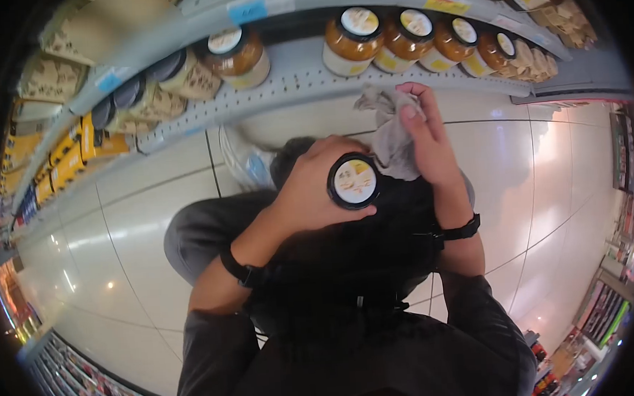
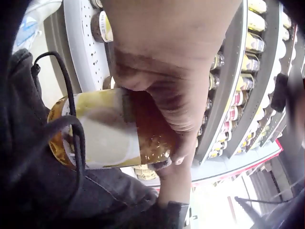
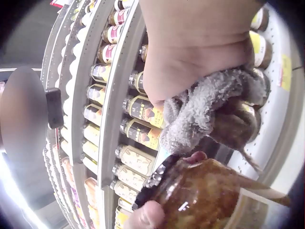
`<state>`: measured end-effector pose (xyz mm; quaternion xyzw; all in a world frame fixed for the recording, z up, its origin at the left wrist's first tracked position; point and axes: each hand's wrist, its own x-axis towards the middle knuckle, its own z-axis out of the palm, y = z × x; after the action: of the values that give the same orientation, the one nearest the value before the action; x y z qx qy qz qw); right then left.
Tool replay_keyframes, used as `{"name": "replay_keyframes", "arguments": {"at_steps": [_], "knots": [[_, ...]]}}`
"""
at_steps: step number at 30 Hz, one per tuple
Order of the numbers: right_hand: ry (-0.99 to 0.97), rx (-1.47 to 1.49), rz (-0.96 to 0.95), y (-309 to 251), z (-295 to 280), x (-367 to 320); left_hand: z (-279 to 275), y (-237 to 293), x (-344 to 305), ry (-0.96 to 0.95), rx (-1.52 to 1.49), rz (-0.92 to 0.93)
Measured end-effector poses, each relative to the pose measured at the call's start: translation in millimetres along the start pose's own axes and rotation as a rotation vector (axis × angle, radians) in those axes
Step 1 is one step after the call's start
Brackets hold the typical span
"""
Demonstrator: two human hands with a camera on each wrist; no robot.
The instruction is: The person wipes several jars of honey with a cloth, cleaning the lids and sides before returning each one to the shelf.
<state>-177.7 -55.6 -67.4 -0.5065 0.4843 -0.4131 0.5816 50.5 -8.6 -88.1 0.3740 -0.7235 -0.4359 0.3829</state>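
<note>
The left hand [image 1: 309, 187] grips a glass jar with a black lid and white round label [image 1: 354, 182], held upright in front of the body. In the left wrist view, the fingers of the hand [image 2: 167, 95] wrap round the amber jar [image 2: 107, 131] with its pale label. A crumpled grey cloth [image 1: 398, 136] is held in the right hand [image 1: 432, 138], just right of the jar. The right wrist view has the fuzzy cloth [image 3: 200, 107] under the right hand [image 3: 190, 71], close to the jar's dark lid [image 3: 155, 181].
A perforated shelf [image 1: 296, 77] ahead holds several amber jars [image 1: 352, 42], with one jar [image 1: 238, 59] apart on the left. Dark-lidded pale jars [image 1: 185, 76] stand farther left. A plastic bag [image 1: 254, 165] lies on the tiled floor [image 1: 140, 243] by the knee.
</note>
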Motion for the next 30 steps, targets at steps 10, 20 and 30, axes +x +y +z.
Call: {"name": "replay_keyframes", "arguments": {"at_steps": [10, 20, 30], "knots": [[-0.484, -0.386, -0.328, -26.0, 19.4, 0.1, 8.8, -32.6, -3.1, 0.137, -0.166, -0.065], [-0.417, -0.745, -0.437, -30.5, 37.3, -7.2, 14.3, -37.3, 0.2, 0.15, -0.05, 0.056], [-0.523, -0.955, -0.276, -61.7, -1.5, -8.7, 5.8, -33.7, 3.9, 0.096, -0.159, -0.069]]}}
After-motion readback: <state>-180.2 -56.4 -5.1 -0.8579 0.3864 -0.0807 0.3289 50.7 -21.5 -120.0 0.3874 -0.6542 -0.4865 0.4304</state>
